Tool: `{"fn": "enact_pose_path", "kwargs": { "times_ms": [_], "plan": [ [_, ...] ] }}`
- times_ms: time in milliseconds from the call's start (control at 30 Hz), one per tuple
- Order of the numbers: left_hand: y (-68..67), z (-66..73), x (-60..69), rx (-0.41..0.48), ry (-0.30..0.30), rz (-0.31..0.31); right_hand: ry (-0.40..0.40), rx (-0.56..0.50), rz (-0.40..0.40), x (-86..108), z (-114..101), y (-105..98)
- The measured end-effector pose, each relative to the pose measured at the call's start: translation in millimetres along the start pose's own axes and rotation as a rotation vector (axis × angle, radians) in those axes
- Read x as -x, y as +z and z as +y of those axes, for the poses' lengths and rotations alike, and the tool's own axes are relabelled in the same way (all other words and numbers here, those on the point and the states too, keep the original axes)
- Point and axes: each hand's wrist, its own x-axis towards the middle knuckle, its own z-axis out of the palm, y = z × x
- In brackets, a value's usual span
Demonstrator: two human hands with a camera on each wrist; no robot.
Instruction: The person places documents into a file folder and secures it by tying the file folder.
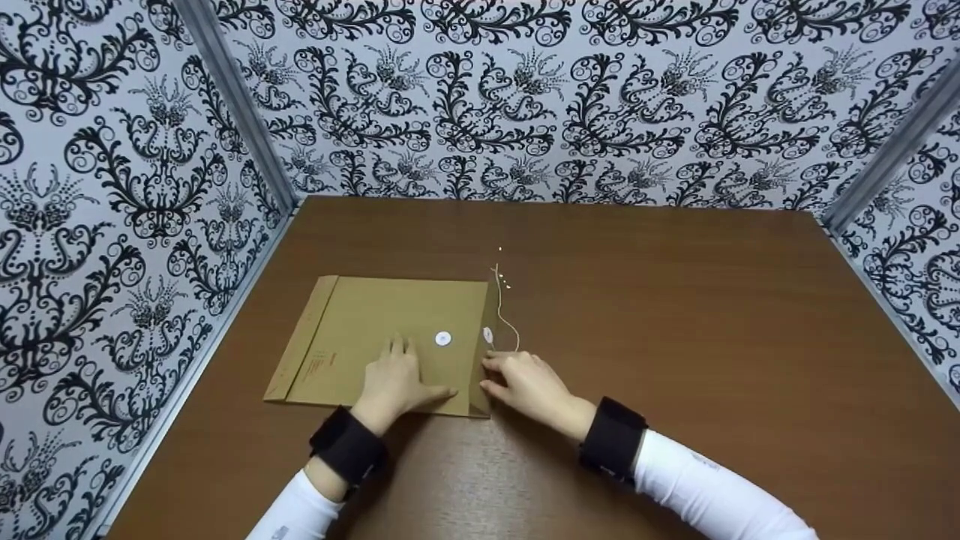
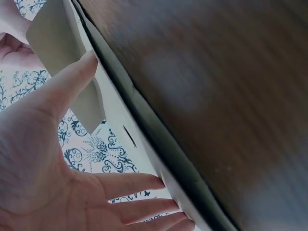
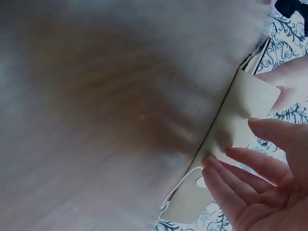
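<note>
A brown kraft envelope (image 1: 375,322) lies on the table, with small print near its left end and a white button (image 1: 443,339) on its face. At its right end the flap (image 3: 226,120) stands partly raised, carrying a second white button (image 1: 488,336) and a loose pale string (image 1: 502,300). My left hand (image 1: 395,379) rests spread on the envelope, its thumb near the lower right corner. With relaxed, nearly straight fingers, my right hand (image 1: 529,386) touches the outer side of the flap. In the left wrist view, the envelope's near edge (image 2: 130,115) shows slightly parted layers.
Several tiny white bits (image 1: 504,282) lie by the string's far end. The brown wooden table (image 1: 675,315) extends to the right. Patterned panels (image 1: 495,105) stand behind and along both sides, with grey metal posts (image 1: 240,105) at the corners.
</note>
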Motion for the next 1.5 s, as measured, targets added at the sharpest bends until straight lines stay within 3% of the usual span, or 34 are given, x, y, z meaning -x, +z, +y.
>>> {"fn": "enact_pose_path", "kwargs": {
  "times_ms": [400, 600, 767, 933, 1100, 1233, 1333, 1500],
  "plan": [
    [0.4, -1.6, 1.1, 0.014, 0.002, 0.005, -0.131, 0.297, 0.034, -2.5, -11.6, 8.8],
    [-4.9, -2.0, -0.3, 0.001, 0.016, -0.02, -0.153, 0.351, 0.027, -5.6, -13.8, 9.8],
    [-12.8, -3.8, -4.7, -0.059, 0.048, -0.052, -0.139, 0.345, -0.033, -5.9, -15.6, 8.0],
    [-21.3, -2.9, -15.7, -0.088, 0.159, -0.053, -0.109, 0.315, -0.081, -5.9, -17.9, 5.0],
    [-24.2, 1.7, -35.3, -0.065, 0.348, -0.064, -0.089, 0.299, -0.102, -6.1, -19.8, 3.5],
    [-24.3, 7.6, -52.3, -0.1, 0.482, -0.074, -0.07, 0.302, -0.117, -6.9, -21.1, 2.5],
    [-24.2, 12.0, -61.1, -0.13, 0.538, -0.077, -0.053, 0.301, -0.141, -8.2, -22.5, 0.9],
    [-20.8, 17.9, -70.0, -0.155, 0.558, -0.118, -0.034, 0.287, -0.189, -9.4, -24.4, -0.7]
  ]
}}
